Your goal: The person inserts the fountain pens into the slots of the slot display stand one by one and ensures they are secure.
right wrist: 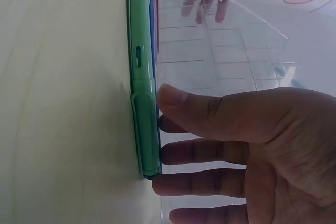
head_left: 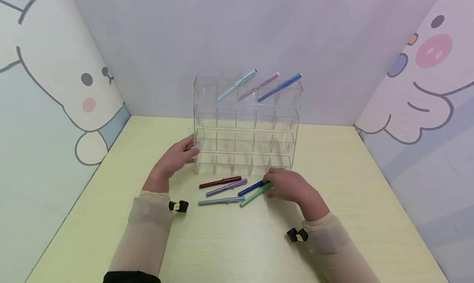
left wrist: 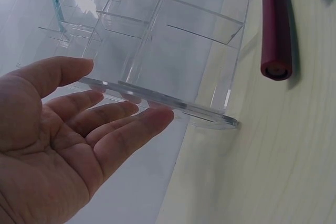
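"What's under you, and what's around?"

"A pale yellow worktop. Its back edge meets a grey wall; a cartoon-printed left panel and right panel rise along its side edges."

"Where is there room to move?"

"The worktop widens toward me, running between my beige sleeves and out to both side edges. A clear rack stands toward the middle of the back edge, and a wide stretch of worktop lies between it and the back right corner."

"And your grip?"

"My left grip is spread, thumb apart from lightly bent fingers, the tips at the rack's left side wall, nothing clasped. My right grip has its fingers fairly straight by the cap end of the green pen; I can't tell how firmly they meet it. That pen lies on the worktop, before the rack's right half."

"What crowds it?"

"The dark blue pen, just beside it on the rack's side, and the grey-green pen, whose clip end nearly meets it. The dark red pen and purple pen lie nearer the left edge. In the rack's top tier, a light blue pen, a pink pen and a mid-blue pen lean right."
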{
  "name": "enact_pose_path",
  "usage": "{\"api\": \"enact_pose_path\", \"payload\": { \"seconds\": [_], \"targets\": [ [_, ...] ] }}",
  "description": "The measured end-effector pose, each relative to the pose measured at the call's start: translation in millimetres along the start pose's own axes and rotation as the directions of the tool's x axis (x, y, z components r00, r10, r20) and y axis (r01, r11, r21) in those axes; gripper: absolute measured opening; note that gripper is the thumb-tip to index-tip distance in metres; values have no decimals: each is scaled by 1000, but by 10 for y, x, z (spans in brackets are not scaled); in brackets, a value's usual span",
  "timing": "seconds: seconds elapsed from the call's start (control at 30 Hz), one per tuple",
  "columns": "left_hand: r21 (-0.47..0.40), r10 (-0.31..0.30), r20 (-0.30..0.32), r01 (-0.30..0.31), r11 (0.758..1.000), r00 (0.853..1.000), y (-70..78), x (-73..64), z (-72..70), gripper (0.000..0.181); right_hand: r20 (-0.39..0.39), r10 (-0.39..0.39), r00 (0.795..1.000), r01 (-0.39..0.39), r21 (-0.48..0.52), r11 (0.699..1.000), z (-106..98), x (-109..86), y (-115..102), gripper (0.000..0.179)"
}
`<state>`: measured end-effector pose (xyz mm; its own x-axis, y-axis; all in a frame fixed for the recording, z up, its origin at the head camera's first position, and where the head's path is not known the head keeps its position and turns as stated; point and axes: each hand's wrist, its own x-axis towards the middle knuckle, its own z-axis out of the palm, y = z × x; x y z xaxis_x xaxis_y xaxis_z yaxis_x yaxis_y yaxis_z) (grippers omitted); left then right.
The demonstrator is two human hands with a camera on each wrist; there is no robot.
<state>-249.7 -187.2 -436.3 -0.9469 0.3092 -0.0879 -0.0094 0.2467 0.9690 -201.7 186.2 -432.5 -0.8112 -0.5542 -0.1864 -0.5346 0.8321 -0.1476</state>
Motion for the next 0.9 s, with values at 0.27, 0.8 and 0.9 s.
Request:
{"api": "enact_pose_path", "payload": {
  "seconds": [0.27, 0.8, 0.9],
  "targets": [
    [-7, 1, 4, -1, 1000, 1000, 9, 8, -1, 67, -10, -2, 1000, 1, -15, 1000, 55, 23, 4, 26],
    [-6, 1, -1, -1, 1000, 1000, 18, -2, 1, 68, 6, -3, 1000, 4, -57, 998, 75, -2, -32, 20],
    [-2, -5, -2, 5, 1000, 1000, 20, -13, 5, 70, 1, -21, 1000, 21, -59, 998, 74, -13, -34, 20]
  ]
}}
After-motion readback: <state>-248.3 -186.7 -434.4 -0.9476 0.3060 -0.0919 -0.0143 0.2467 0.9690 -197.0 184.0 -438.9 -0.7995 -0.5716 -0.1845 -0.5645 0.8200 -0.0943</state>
